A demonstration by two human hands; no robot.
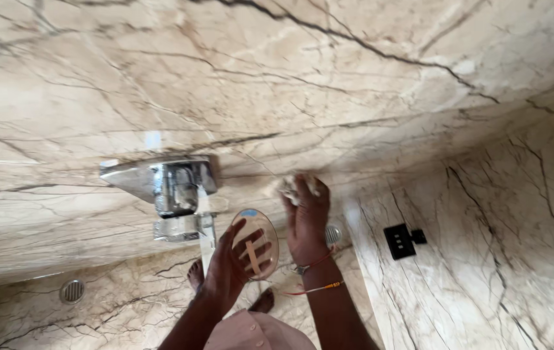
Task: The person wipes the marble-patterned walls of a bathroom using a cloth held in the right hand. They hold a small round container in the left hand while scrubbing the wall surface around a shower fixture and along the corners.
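Beige marble with dark veins covers everything here: the wall (329, 84) ahead, a second wall (497, 246) meeting it at a corner on the right, and the floor (128, 311) below. One chrome tap fixture (176, 191) juts out of the front wall, with a narrow spout running down from it. Two round metal floor drains show, one (71, 291) at the lower left and another (333, 234) partly hidden behind the right wrist. One small black fitting (403, 240) sits on the right-hand wall. There is one clear oval soap dish (255, 244), with a brownish piece lying inside it, and one pale crumpled cloth (295, 188). Two bare feet (195, 274) stand on the floor beneath the arms. The left hand (228, 262) reaches up from below and grips the soap dish by its lower left edge, thumb over the rim, holding it in the air just right of the spout. The right hand (306, 217) is raised beside it, fingers curled around the cloth and pressing it against the front wall near the corner; red and orange threads circle that wrist.
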